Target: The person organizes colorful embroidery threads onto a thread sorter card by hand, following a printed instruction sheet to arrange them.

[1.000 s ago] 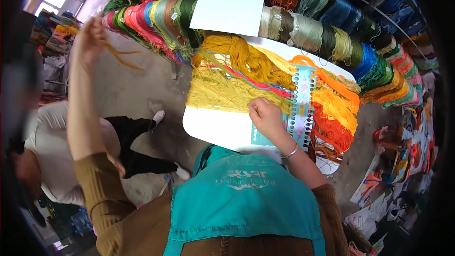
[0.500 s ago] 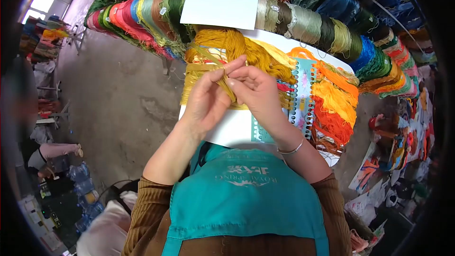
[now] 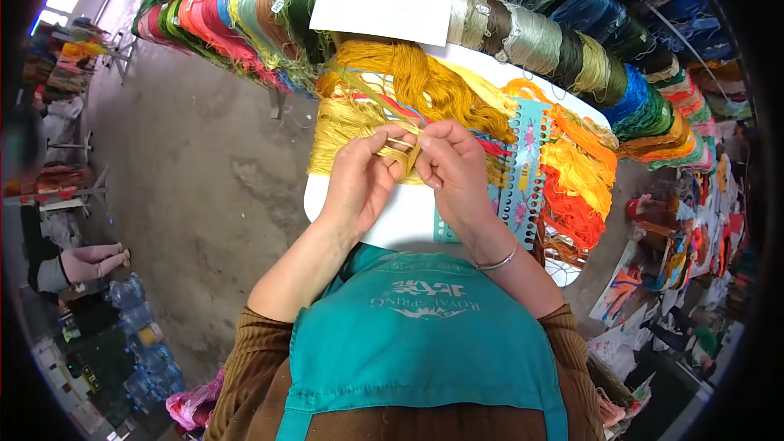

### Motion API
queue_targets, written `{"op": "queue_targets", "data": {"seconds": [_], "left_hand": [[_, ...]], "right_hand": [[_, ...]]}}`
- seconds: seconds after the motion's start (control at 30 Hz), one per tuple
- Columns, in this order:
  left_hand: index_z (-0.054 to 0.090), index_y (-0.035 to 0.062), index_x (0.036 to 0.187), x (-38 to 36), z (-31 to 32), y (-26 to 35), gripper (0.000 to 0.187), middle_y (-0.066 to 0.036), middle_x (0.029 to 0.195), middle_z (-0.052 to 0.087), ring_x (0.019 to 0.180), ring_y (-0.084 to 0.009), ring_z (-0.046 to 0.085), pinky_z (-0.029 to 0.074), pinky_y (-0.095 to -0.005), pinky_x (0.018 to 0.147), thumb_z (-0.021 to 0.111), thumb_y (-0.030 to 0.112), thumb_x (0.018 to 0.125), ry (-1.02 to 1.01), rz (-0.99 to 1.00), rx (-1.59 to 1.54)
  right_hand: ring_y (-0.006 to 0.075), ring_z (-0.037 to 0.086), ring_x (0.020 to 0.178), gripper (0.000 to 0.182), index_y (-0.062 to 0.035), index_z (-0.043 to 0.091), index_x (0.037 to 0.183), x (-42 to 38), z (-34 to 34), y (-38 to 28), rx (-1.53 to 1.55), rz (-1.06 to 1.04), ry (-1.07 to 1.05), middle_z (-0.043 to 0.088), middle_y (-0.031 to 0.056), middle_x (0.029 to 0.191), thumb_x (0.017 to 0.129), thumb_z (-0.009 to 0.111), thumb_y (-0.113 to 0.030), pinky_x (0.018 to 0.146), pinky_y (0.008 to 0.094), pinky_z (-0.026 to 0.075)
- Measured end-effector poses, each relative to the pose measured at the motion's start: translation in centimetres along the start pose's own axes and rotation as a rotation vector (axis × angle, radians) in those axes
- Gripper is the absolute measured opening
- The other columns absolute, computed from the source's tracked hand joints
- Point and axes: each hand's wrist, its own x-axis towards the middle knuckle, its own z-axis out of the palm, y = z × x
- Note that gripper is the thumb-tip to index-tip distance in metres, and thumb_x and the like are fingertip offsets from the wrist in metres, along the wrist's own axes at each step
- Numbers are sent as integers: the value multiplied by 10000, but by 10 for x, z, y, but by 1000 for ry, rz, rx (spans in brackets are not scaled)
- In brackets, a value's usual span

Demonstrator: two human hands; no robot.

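A small bundle of golden thread (image 3: pixel 400 162) is looped about the fingers of my left hand (image 3: pixel 358 184), which are curled closed on it. Fingertips of my right hand (image 3: pixel 459 170) pinch the same thread close beside, the two hands almost touching. Under and beyond them, an olive-gold skein (image 3: pixel 336 135) and a thick mustard-gold hank (image 3: pixel 445 98) lie on a white board (image 3: pixel 327 206). Right of my hands is a teal flowered card (image 3: pixel 520 167) with punched holes along its edges. The exact strands between my fingertips are too fine to make out.
Orange and red threads (image 3: pixel 578 175) lie right of the card. A printed sheet (image 3: pixel 380 0) and racks of coloured hanks (image 3: pixel 535 41) stand beyond the board. At the far left are a person's pink-clad legs (image 3: pixel 90 264) and large plastic water bottles (image 3: pixel 147 359).
My right hand has turned and lowered its pointing finger, now pinching beside the left. The thread has shifted into loops about my left fingers. The view has moved slightly.
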Motion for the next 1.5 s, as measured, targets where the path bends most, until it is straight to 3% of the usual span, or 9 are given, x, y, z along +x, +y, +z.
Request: {"op": "queue_targets", "data": {"seconds": [0.07, 0.2, 0.3, 0.37, 0.47, 0.8, 1.17, 1.3, 1.5], "left_hand": [[602, -50, 1088, -1, 7, -1, 243, -113, 1014, 642, 830, -124, 611, 506, -228, 695, 545, 143, 951, 97, 60, 110], [616, -50, 1055, -3, 8, -6, 211, -124, 1036, 646, 796, -137, 619, 502, -215, 690, 537, 118, 952, 118, 100, 121], [613, -69, 1037, -3, 0, -7, 211, -148, 1087, 646, 879, -161, 635, 525, -258, 767, 535, 107, 951, 174, 44, 387], [611, -89, 1038, -3, 2, -4, 230, -184, 1177, 630, 1002, -200, 637, 521, -300, 875, 538, 110, 948, -42, 42, 156], [607, -102, 1113, -5, 18, 6, 269, -204, 1235, 608, 1090, -217, 615, 495, -322, 948, 537, 101, 950, -58, 29, 84], [612, -89, 1183, -10, 19, 2, 283, -169, 1212, 637, 1095, -183, 613, 495, -286, 932, 542, 53, 949, 15, 89, 286], [636, -75, 1136, -19, 23, -4, 260, -124, 1193, 659, 826, -76, 601, 512, -204, 730, 561, 85, 945, 65, 89, 276], [637, -74, 1135, -23, 24, -5, 260, -128, 1196, 658, 830, -72, 606, 512, -196, 711, 560, 84, 943, 72, 94, 277], [634, -84, 1133, -30, 25, -8, 262, -155, 1217, 643, 1023, -134, 625, 513, -229, 836, 545, 76, 945, 46, 117, 289]], "right_hand": [[47, 442, 511, 16, -59, 569, 946, 0, -2, 3, -4, -41, -26, 595, 13, 780, 931, 566, -63, 438, 183, 279], [46, 424, 481, 26, -51, 568, 944, -4, 1, 0, -38, -53, -42, 627, 41, 804, 921, 562, -41, 427, 185, 278], [44, 416, 465, 44, -42, 569, 944, -6, 1, 1, -112, -77, -72, 645, 67, 799, 909, 556, -18, 419, 184, 284], [40, 424, 474, 50, -33, 574, 942, -8, 3, 0, -216, -109, -61, 641, 69, 771, 901, 556, -10, 424, 184, 296], [39, 462, 482, 43, -15, 584, 944, -10, -3, 3, -267, -77, -69, 628, 51, 721, 905, 567, -18, 429, 187, 356], [23, 425, 475, 66, -20, 598, 954, -12, 3, 5, -320, -45, -37, 563, 11, 641, 907, 596, -66, 408, 190, 298], [25, 411, 464, 41, -29, 587, 927, -21, 3, 5, -212, -75, -39, 551, 5, 631, 914, 549, -34, 406, 184, 303], [23, 411, 466, 37, -30, 588, 923, -25, 3, 8, -210, -101, -24, 550, 0, 630, 917, 551, -32, 406, 185, 304], [17, 428, 485, 41, -27, 604, 914, -30, -1, 8, -210, -79, -63, 562, -7, 643, 927, 585, -61, 411, 178, 302]]}}
